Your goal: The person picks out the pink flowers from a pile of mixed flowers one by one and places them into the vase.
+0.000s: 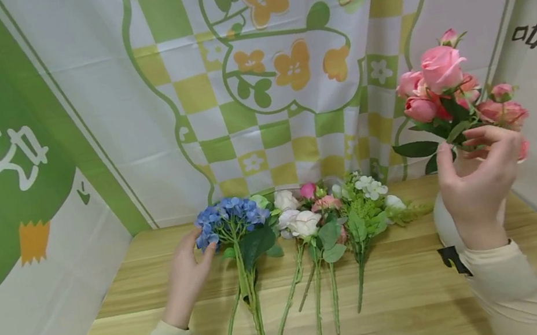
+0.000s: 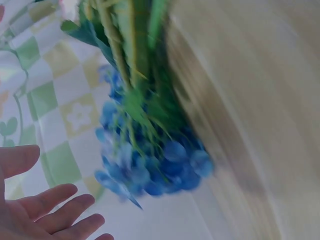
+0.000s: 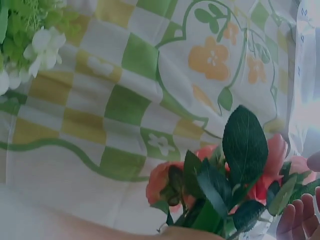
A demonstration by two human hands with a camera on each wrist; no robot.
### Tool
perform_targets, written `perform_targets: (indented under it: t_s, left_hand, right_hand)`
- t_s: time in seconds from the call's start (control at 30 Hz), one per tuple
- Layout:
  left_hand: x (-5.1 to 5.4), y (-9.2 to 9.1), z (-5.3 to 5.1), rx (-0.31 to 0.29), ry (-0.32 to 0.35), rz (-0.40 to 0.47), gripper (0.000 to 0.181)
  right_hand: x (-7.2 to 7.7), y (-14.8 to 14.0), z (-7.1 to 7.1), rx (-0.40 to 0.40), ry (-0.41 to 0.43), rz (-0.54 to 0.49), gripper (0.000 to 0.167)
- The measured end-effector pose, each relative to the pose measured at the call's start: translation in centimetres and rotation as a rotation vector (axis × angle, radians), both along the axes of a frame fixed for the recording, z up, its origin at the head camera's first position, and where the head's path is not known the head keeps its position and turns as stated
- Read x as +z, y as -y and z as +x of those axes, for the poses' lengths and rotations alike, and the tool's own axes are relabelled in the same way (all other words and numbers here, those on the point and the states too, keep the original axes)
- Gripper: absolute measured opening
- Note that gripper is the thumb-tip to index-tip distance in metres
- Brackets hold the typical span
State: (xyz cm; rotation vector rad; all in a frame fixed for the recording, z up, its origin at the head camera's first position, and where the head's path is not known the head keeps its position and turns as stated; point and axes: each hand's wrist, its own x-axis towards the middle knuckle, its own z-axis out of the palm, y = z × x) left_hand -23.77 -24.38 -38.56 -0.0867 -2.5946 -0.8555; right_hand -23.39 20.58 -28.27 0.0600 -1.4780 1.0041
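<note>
At the left of the head view, my left hand [image 1: 187, 278] is beside the head of a blue hydrangea [image 1: 234, 215] lying on the table. Its fingers are spread and relaxed; the left wrist view shows a gap between fingertips and petals [image 2: 172, 167]. My right hand [image 1: 483, 192] is raised in front of a bunch of pink roses [image 1: 443, 69] standing in a white vase [image 1: 446, 224]. Thumb and fingers are bent loosely, apart from each other, near the dark green leaves [image 1: 416, 150]. The hand and forearm hide much of the vase.
White roses [image 1: 305, 223], pink blooms and a white-and-green spray [image 1: 366, 216] lie mid-table, stems toward me. A checked cloth [image 1: 286, 147] hangs behind the wooden table [image 1: 403, 316]. Printed panels stand at both sides.
</note>
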Motion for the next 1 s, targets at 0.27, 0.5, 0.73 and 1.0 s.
perform_targets:
  t_s: [0.27, 0.5, 0.73, 1.0]
  left_hand:
    - [0.8, -3.2, -1.0, -0.057, 0.003, 0.01, 0.054]
    - [1.2, -5.0, -1.4, -0.089, 0.017, 0.025, 0.054]
    - [1.8, -6.8, -2.0, -0.104, 0.009, 0.039, 0.05]
    - [2.4, -9.8, -2.6, -0.134, -0.014, 0.051, 0.04]
  right_hand:
    - [-1.2, 1.4, -1.6, 0.015, -0.037, 0.006, 0.033]
    - [-1.8, 3.1, -2.2, 0.058, 0.001, 0.084, 0.029]
    - [-1.9, 4.5, -2.1, 0.12, 0.066, 0.168, 0.028]
    - [-2.8, 5.8, -2.2, 0.174, 0.255, 0.298, 0.027]
